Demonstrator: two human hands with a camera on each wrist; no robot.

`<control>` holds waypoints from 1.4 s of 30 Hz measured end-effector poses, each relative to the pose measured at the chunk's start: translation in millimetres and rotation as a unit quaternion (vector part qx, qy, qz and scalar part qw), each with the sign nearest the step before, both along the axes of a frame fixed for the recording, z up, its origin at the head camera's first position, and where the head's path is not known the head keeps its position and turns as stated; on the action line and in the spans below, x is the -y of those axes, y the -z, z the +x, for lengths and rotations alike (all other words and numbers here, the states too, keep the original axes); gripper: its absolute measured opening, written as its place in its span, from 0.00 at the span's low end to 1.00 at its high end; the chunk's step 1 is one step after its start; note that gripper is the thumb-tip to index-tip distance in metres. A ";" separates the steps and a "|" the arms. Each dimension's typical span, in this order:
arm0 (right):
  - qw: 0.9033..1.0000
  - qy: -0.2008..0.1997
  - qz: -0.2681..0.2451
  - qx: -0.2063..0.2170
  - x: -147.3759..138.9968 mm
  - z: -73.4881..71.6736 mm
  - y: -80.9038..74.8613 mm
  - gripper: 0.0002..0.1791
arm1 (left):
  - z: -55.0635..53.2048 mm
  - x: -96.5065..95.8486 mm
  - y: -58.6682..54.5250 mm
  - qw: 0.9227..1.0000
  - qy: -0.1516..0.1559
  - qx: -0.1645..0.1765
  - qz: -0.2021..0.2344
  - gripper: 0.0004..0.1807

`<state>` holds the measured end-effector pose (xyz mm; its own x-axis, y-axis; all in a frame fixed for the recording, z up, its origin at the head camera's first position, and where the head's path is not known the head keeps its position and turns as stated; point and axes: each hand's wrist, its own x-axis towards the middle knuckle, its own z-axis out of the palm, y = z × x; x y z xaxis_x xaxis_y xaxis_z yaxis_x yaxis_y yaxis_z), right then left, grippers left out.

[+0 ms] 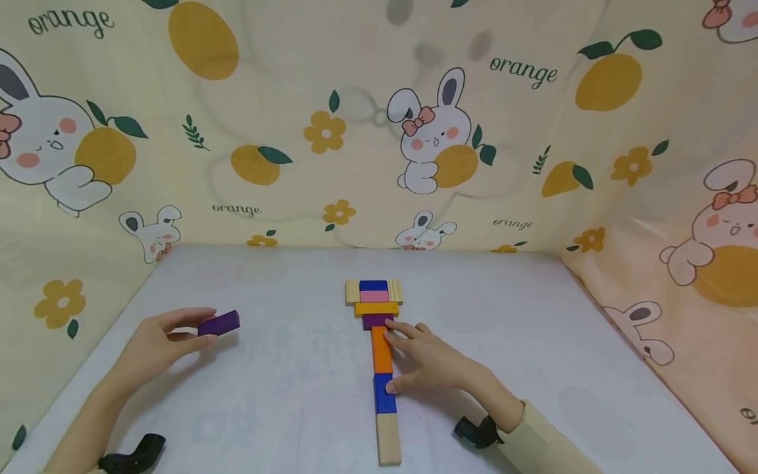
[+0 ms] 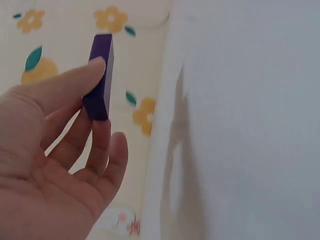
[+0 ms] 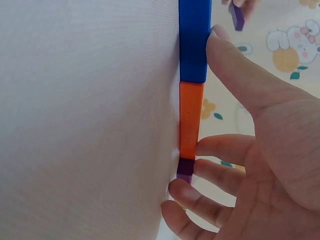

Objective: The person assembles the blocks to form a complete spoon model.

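My left hand (image 1: 155, 343) pinches a purple block (image 1: 220, 323) between thumb and fingers, held above the left part of the table. In the left wrist view, the thumb lies across this block's face. My right hand (image 1: 435, 361) rests along a line of blocks with its fingers spread. Its thumb touches the blue block (image 1: 384, 403); other fingertips lie at the orange block (image 1: 381, 349) and a second purple block (image 1: 373, 321). Beyond them a yellow block (image 1: 376, 309) lies crosswise. A plain wooden block (image 1: 389, 440) forms the line's near end.
At the far end, a pink block (image 1: 374, 297) and a dark blue block (image 1: 374, 285) lie between ribbed pale wooden pieces (image 1: 352, 293). A printed cloth (image 1: 355, 59) hangs behind the white table (image 1: 284, 408) and along its sides. Black straps (image 1: 478, 432) sit at both wrists.
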<state>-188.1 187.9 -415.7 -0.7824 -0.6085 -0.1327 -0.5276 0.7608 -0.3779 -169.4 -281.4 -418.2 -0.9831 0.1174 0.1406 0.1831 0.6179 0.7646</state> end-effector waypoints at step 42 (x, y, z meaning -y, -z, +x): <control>1.000 0.000 0.010 -0.003 2.3 -1.8 -3.7 0.53 | -155.9 -189.0 -1.1 0.996 0.059 -0.038 0.045 0.21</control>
<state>-189.9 185.6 -412.0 -0.7836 -0.6052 -0.1405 -0.5292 0.7687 -0.3593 -325.3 -92.4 -417.1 -0.9492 0.2148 0.2302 0.3105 0.5176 0.7973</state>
